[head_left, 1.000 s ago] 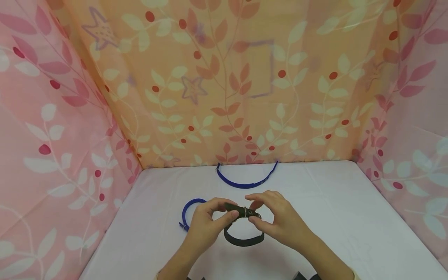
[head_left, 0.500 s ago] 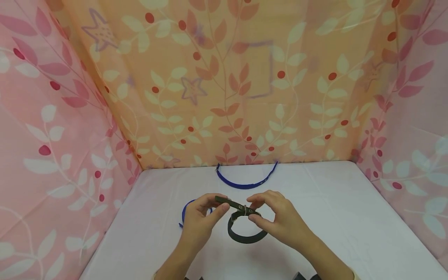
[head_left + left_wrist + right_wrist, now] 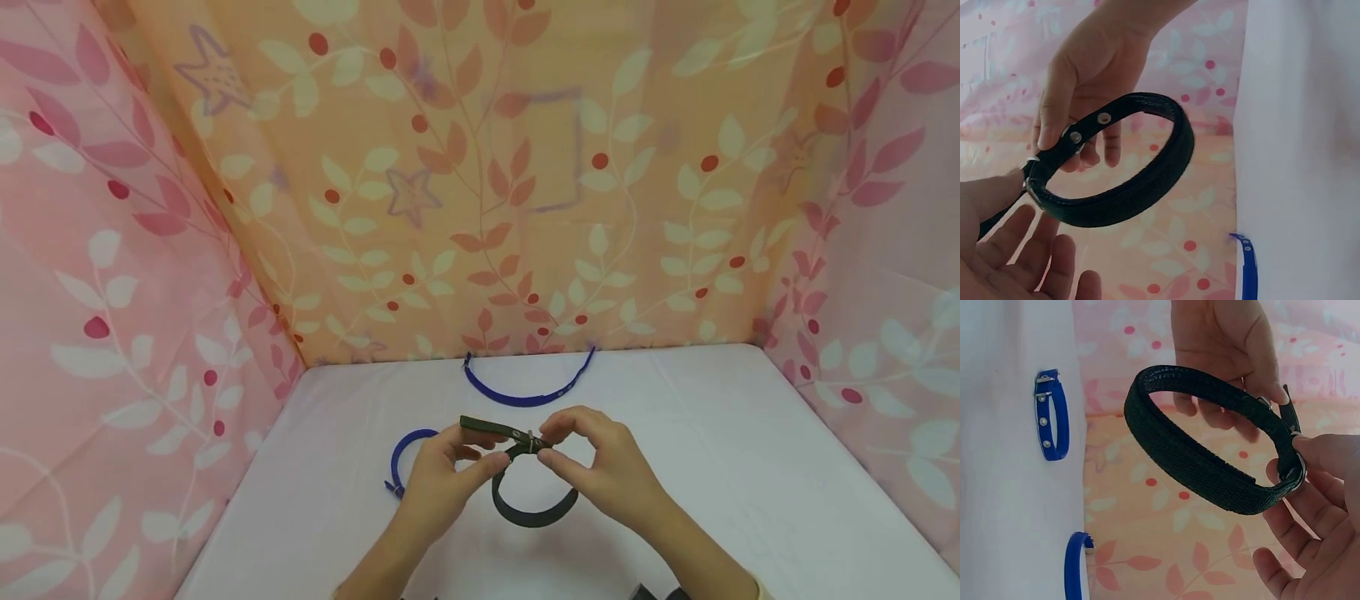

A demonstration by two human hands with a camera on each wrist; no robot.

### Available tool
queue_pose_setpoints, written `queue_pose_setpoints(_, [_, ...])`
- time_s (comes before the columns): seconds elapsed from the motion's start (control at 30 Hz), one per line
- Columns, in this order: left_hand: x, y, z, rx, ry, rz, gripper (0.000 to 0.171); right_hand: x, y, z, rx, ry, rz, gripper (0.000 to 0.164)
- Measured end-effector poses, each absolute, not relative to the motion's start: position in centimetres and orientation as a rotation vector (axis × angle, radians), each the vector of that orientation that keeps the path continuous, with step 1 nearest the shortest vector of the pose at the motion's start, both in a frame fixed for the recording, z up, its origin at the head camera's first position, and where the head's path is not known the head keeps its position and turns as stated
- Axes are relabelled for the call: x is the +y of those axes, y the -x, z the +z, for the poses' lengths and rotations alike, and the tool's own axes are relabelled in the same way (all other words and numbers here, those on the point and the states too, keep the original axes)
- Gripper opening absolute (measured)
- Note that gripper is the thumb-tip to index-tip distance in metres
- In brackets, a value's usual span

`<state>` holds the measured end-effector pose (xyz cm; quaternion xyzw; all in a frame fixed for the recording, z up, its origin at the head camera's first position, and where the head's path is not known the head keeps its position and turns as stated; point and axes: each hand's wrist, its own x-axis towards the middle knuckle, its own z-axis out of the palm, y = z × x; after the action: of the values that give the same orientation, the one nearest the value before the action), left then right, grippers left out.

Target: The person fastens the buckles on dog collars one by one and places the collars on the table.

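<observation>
Both hands hold a dark green buckled collar (image 3: 534,518) up in front of the body, its round loop hanging below. My right hand (image 3: 611,467) pinches it by the buckle, between thumb and index finger. With its thumb on the upper side of the loop, my left hand (image 3: 438,483) grips the strap just left of the buckle. The strap's tail (image 3: 480,423) sticks out leftward above the left fingers. In the left wrist view, metal eyelets (image 3: 1104,118) show along the strap. A metal ring (image 3: 1300,475) sits beside the right thumb in the right wrist view.
A blue collar (image 3: 394,461) fastened in a loop lies on the white table (image 3: 675,433), partly behind the left hand. Another blue collar (image 3: 525,402), unfastened and curved, lies near the back edge. Patterned cloth walls (image 3: 480,167) stand behind and at both sides.
The left thumb has come off the strap's tail and moved down to the loop beside the buckle. The tail now points freely left, and the loop has shifted slightly right.
</observation>
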<state>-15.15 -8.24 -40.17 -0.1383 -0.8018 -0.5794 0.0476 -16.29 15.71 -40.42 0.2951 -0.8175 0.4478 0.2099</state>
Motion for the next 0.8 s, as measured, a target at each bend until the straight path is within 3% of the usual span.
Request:
queue_pose_setpoints(0.13, [-7.81,15.10,-40.47,-2.471,0.558,-1.740,0.023,15.78,16.33,-40.49,-2.290,-0.798,1.290,0.027])
queue_pose_setpoints(0.4, [-7.39,14.63,-40.44,-2.423,0.535,-1.753,0.023,15.72,16.37,-40.42,-2.282,-0.802,1.299,0.024])
queue_pose_setpoints(0.8, [-7.23,14.67,-41.05,-2.232,0.713,-1.873,0.021,15.39,16.10,-40.21,-2.204,-0.919,1.346,0.036])
